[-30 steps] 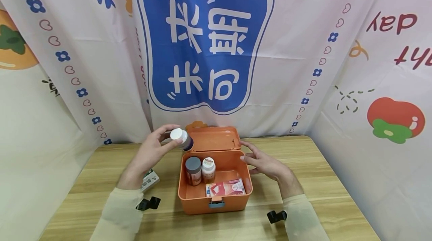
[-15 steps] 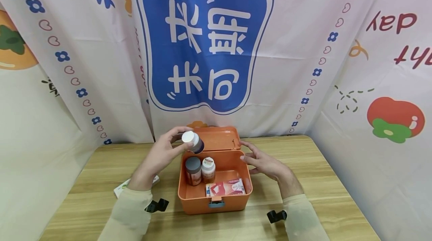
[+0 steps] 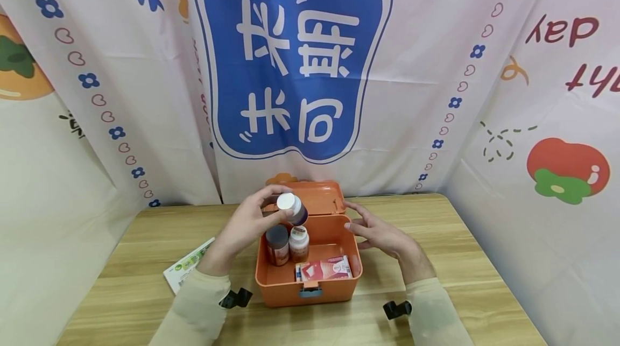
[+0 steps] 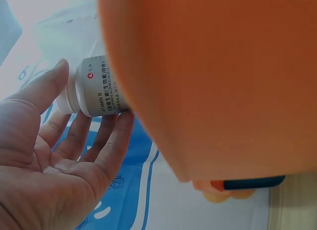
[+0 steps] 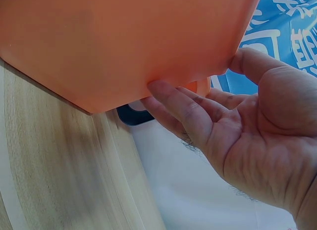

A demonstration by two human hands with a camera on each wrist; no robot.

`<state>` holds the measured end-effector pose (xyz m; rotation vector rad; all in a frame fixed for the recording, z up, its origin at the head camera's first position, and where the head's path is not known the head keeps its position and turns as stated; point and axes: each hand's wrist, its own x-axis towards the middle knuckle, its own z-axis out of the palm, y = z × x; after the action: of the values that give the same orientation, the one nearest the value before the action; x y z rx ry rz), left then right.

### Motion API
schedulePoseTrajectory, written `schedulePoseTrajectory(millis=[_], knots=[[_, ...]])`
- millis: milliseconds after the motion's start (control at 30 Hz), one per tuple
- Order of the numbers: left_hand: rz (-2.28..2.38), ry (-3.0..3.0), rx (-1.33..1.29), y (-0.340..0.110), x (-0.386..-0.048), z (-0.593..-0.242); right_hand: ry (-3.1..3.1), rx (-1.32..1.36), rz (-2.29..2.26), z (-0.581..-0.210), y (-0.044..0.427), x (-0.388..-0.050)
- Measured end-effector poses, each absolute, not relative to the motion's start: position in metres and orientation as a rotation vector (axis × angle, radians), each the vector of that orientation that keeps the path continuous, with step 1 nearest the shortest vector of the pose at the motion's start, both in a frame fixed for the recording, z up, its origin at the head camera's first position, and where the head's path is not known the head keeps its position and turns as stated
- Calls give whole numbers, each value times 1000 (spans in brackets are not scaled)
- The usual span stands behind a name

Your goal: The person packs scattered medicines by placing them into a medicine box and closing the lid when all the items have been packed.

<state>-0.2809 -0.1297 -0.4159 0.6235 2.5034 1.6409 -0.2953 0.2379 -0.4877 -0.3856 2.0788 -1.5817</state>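
Note:
My left hand (image 3: 247, 222) pinches a vitamin bottle (image 3: 295, 212) with a white cap and a dark purple band, above the back left of an orange storage box (image 3: 286, 296). In the left wrist view the vitamin bottle (image 4: 101, 86) reads "VITAMIN B", and the box wall hides its lower end. Two containers stand inside on the left: a grey-lidded jar (image 3: 277, 246) and a white-capped bottle (image 3: 299, 244). A red and white packet (image 3: 324, 269) lies at the front. My right hand (image 3: 380, 235) rests its fingers on the box's outer right wall, thumb at the rim.
The box's lid (image 3: 315, 199) is folded back toward the curtain (image 3: 407, 120). A white and green carton (image 3: 189, 265) lies on the wooden table (image 3: 465, 281), partly behind my left forearm. Below the lid sits a blue-grey latch (image 3: 311, 293) on the box's front.
My left hand has carried the vitamin bottle rightward, from left of the lid to above the box. More of the carton shows. My right hand has stayed in place.

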Motion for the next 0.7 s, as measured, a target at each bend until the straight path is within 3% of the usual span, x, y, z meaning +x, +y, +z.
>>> schedulePoseTrajectory(millis=[700], knots=[[1578, 2452, 633, -97, -272, -429, 2089, -382, -1571, -486, 237, -295]])
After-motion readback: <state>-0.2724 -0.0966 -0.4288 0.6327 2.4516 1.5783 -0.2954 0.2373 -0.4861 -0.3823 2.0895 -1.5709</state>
